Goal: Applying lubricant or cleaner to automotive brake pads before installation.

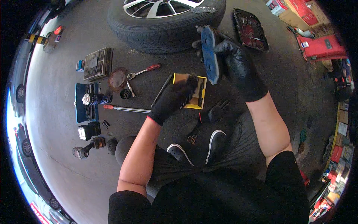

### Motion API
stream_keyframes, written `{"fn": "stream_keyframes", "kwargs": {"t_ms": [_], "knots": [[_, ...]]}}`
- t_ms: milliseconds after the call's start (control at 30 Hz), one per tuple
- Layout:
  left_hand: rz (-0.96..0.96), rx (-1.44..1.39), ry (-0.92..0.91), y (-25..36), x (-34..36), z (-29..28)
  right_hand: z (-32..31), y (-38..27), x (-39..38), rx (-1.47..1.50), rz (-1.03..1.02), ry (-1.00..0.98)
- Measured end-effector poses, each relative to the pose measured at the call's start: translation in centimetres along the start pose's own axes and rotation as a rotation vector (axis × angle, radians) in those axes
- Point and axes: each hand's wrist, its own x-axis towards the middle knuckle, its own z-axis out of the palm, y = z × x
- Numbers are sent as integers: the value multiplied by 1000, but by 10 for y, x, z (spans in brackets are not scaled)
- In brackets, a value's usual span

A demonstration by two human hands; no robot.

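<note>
In the head view my right hand, in a black glove, is raised in front of the tyre. It grips a brake pad with a blue back plate, held upright, thumb on one side and fingers behind. My left hand, also black-gloved, is over an open yellow cardboard box on the floor. A dark piece lies along the box's right inner side. The left fingers blur into the dark, so their grip does not show. Left of the box lies a dark rod.
A wheel with its tyre lies ahead. To the left are a ratchet, a long red-handled bar, a spray can, a blue tool case, an air filter and a power tool. A black tray lies far right.
</note>
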Motion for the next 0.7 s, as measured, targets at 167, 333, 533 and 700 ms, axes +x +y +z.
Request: {"fn": "stream_keyframes", "kwargs": {"t_ms": [167,333,533,700], "knots": [[-3,715,-517,-153,-42,79,-5,-6,8,44,-63,50],[128,935,-581,-160,-19,120,-46,-15,19,76,-244,272],[573,2651,169,-133,120,69,-71,-32,19,232,-278,464],[368,3182,363,-164,266,-33,-91,-29,23,336,-214,461]]}}
